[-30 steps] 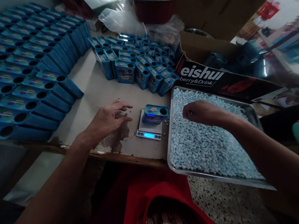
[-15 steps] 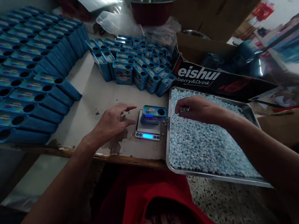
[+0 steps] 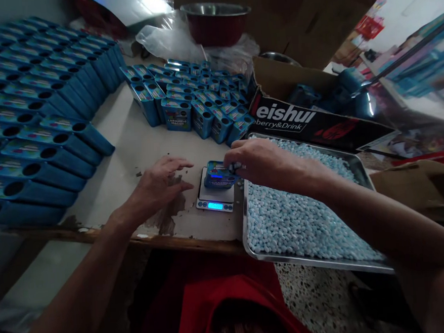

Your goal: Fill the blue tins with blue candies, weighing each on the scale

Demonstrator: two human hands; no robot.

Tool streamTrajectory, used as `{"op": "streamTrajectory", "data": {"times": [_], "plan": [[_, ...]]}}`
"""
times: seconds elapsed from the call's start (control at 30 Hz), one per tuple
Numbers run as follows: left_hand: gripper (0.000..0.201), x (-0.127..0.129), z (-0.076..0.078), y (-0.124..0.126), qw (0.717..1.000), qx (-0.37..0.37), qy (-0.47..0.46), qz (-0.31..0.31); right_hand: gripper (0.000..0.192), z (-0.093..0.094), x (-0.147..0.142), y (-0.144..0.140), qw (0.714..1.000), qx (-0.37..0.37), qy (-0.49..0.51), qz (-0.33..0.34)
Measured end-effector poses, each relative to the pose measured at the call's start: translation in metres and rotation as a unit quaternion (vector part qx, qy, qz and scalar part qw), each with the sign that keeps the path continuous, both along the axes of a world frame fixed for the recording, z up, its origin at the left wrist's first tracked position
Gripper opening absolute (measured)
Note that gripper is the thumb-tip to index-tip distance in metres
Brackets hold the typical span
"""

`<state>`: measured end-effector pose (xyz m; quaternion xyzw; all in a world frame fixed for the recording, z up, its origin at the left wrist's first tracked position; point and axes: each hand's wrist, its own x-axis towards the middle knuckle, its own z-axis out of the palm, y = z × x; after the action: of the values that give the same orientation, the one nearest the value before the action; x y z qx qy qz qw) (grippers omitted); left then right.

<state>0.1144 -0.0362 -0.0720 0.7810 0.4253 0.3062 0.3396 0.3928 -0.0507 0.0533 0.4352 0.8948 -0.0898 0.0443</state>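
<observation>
A small digital scale [image 3: 215, 195] with a lit blue display lies on the table [image 3: 124, 158]. On its plate stands a blue candy tin [image 3: 216, 179] with a printed top. My right hand [image 3: 254, 156] is over the tin's right end, fingers pinched around a few pale candies [image 3: 237, 166]; the tin's hole is hidden behind them. To the left of the scale, my left hand [image 3: 162, 183] hovers with thumb and fingers apart, touching nothing. Right of the scale is a metal tray [image 3: 245, 231] full of pale blue and white candies [image 3: 306, 226].
Rows of blue tins [image 3: 32, 114] with round holes fill the left side. More tins [image 3: 190, 97] cluster at the back middle. A black printed carton [image 3: 298, 113] stands behind the tray. A red bowl [image 3: 216, 27] sits on clear plastic [image 3: 163, 33] at the back.
My right hand has moved left from above the tray to the tin's hole, carrying candies. My left hand stays beside the scale, fingers still apart. The whole view has shifted slightly.
</observation>
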Motion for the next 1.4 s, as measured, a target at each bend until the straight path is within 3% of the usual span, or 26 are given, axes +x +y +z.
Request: {"op": "streamTrajectory", "data": {"times": [0.17, 0.27, 0.33, 0.4, 0.47, 0.6, 0.77, 0.9, 1.0, 1.13, 1.23, 1.3, 1.4], "plan": [[0.049, -0.003, 0.0, -0.001, 1.0, 0.0, 0.006, 0.013, 0.027, -0.001, 0.005, 0.001, 0.995, 0.027, 0.09, -0.029], [0.048, -0.01, -0.004, 0.001, 0.999, 0.009, 0.021, 0.023, 0.027, -0.006, 0.027, 0.002, 0.984, 0.063, 0.137, -0.098], [0.05, -0.016, -0.008, 0.002, 0.999, 0.002, 0.024, 0.03, 0.025, -0.021, 0.05, -0.002, 0.977, 0.072, 0.109, -0.17], [0.051, -0.021, -0.011, 0.002, 0.999, -0.009, 0.025, 0.034, 0.021, -0.044, 0.072, -0.015, 0.976, 0.021, 0.051, -0.213], [0.05, -0.021, -0.01, 0.0, 0.999, -0.016, 0.032, 0.04, 0.022, -0.071, 0.085, -0.035, 0.983, -0.05, 0.027, -0.175], [0.046, -0.007, 0.0, -0.008, 0.998, -0.018, 0.048, 0.04, 0.036, -0.101, 0.09, -0.078, 0.996, -0.032, -0.026, -0.075], [0.042, 0.005, 0.01, -0.017, 0.999, -0.006, 0.051, 0.017, 0.015, -0.087, 0.109, -0.086, 0.989, -0.125, -0.052, -0.061], [0.042, -0.004, 0.016, -0.024, 0.997, -0.021, 0.068, 0.024, 0.012, -0.073, 0.134, -0.069, 0.97, -0.171, 0.102, -0.136], [0.042, -0.008, 0.021, -0.027, 0.996, -0.039, 0.065, 0.047, 0.018, -0.076, 0.139, -0.06, 0.909, -0.225, 0.251, -0.245], [0.047, -0.001, 0.022, -0.025, 0.996, -0.056, 0.034, 0.058, 0.031, -0.091, 0.135, -0.06, 0.752, -0.387, 0.428, -0.317], [0.053, 0.006, 0.018, -0.023, 0.996, -0.074, 0.003, 0.053, 0.029, -0.095, 0.132, -0.062, 0.664, -0.428, 0.518, -0.328], [0.057, 0.009, 0.014, -0.022, 0.994, -0.09, -0.008, 0.055, 0.029, -0.095, 0.129, -0.063, 0.626, -0.448, 0.543, -0.336], [0.06, 0.008, 0.009, -0.022, 0.992, -0.109, -0.025, 0.061, 0.032, -0.089, 0.123, -0.063, 0.609, -0.466, 0.541, -0.345]]}}
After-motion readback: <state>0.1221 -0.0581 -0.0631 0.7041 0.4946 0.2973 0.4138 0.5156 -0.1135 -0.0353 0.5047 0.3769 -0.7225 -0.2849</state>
